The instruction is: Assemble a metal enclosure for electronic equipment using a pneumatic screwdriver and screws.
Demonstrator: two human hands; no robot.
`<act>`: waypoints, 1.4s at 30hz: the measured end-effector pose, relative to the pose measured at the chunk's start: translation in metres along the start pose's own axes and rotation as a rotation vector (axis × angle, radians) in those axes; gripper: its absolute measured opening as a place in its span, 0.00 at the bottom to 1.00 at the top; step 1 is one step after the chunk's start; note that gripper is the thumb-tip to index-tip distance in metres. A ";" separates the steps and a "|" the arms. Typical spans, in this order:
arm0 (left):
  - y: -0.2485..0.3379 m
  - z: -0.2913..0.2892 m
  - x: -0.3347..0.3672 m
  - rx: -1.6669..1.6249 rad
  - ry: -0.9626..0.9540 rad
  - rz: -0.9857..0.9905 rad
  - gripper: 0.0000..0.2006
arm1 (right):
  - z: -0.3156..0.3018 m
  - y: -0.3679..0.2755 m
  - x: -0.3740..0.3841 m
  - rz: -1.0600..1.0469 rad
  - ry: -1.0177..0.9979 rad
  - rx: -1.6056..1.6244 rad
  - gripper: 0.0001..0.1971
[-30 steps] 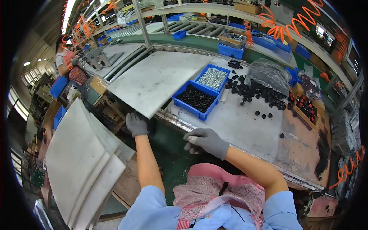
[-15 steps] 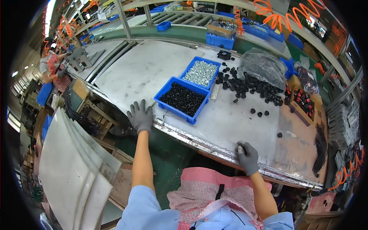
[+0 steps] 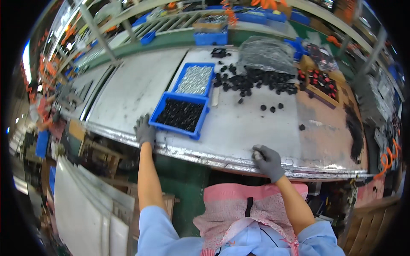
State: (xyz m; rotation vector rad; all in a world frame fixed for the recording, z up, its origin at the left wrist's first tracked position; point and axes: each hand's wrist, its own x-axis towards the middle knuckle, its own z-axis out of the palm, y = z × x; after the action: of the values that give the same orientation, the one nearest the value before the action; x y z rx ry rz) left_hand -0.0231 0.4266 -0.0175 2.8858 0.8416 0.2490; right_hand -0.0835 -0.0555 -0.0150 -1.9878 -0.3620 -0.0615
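Observation:
My left hand [image 3: 145, 131], in a grey glove, rests with stretched fingers at the table's front edge, close to the left corner of a blue bin [image 3: 195, 135] filled with small black parts. A second blue bin [image 3: 211, 88], full of silvery metal pieces, stands right behind it. My right hand [image 3: 269, 163], gloved alike, is over the front edge farther right. Its fingers are curled in, with a pale spot at the tips; what they hold, if anything, cannot be made out. Black caps [image 3: 273, 80] lie heaped beyond, some spilling from a clear plastic bag [image 3: 267, 55].
An open carton [image 3: 322, 94] of red-and-black parts sits at the table's right. Large pale sheets [image 3: 79, 209] lean at lower left. Behind the table [image 3: 239, 128] run a roller conveyor [image 3: 168, 29] and a shelf with blue bins [image 3: 252, 16]. Far left, another person is blurred.
The whole view has swung, so table and bins sit farther left and look straighter. My left hand is nearer the bin of black parts, its fingers less spread. My right hand stays curled.

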 end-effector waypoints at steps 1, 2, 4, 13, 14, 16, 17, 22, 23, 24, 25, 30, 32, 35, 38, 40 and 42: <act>-0.009 0.008 0.003 -0.012 0.019 0.020 0.26 | 0.000 0.005 0.000 -0.031 0.018 -0.014 0.11; -0.005 0.005 -0.001 -0.078 0.026 0.019 0.26 | 0.003 0.009 0.000 -0.017 0.033 0.002 0.11; -0.009 0.001 -0.004 -0.099 0.023 -0.003 0.24 | 0.001 -0.001 0.003 -0.100 0.023 -0.108 0.11; 0.017 -0.011 -0.039 -0.310 0.063 -0.023 0.21 | -0.003 0.000 -0.004 -0.449 0.309 -0.234 0.11; 0.032 -0.011 -0.049 -0.274 0.092 0.012 0.21 | -0.007 0.001 -0.012 -0.456 0.401 -0.238 0.11; 0.027 0.001 -0.051 -0.228 0.146 0.041 0.24 | -0.013 0.002 -0.038 -0.423 0.455 -0.175 0.11; 0.018 0.004 -0.054 -0.202 0.134 0.008 0.25 | -0.019 -0.003 -0.054 -0.436 0.507 -0.166 0.08; 0.017 0.000 -0.065 -0.094 0.088 -0.083 0.24 | -0.062 0.034 -0.176 -0.093 0.687 -0.237 0.08; 0.025 -0.007 -0.073 -0.125 0.065 -0.086 0.24 | -0.085 0.031 -0.207 0.104 0.606 -0.380 0.08; 0.034 -0.012 -0.075 -0.167 0.047 -0.090 0.24 | -0.091 0.050 -0.235 0.095 0.762 -0.377 0.08; 0.031 -0.009 -0.068 -0.149 0.040 -0.058 0.24 | -0.101 0.050 -0.261 0.233 0.842 -0.341 0.08; 0.002 0.018 -0.034 -0.032 0.053 0.012 0.25 | -0.127 0.071 -0.394 0.708 0.847 -0.653 0.15; 0.024 0.005 -0.058 -0.022 0.022 -0.010 0.25 | -0.130 0.077 -0.428 0.865 0.840 -0.910 0.18; 0.001 0.006 -0.044 -0.090 0.004 -0.053 0.24 | -0.127 0.084 -0.454 1.123 0.813 -1.075 0.23; -0.008 0.012 -0.040 -0.047 0.047 -0.027 0.24 | -0.120 0.098 -0.475 1.340 0.697 -1.003 0.26; 0.010 0.012 -0.063 -0.002 0.050 -0.035 0.24 | -0.125 0.099 -0.482 1.482 0.587 -0.816 0.27; -0.021 0.014 -0.046 -0.038 0.123 -0.005 0.23 | -0.148 0.079 -0.470 1.580 0.461 -0.528 0.27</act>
State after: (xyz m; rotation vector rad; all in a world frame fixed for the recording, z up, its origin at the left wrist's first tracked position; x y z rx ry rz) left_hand -0.0701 0.4184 -0.0407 2.8568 0.8536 0.4405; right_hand -0.4914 -0.3244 -0.1165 -2.1375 1.6614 0.4148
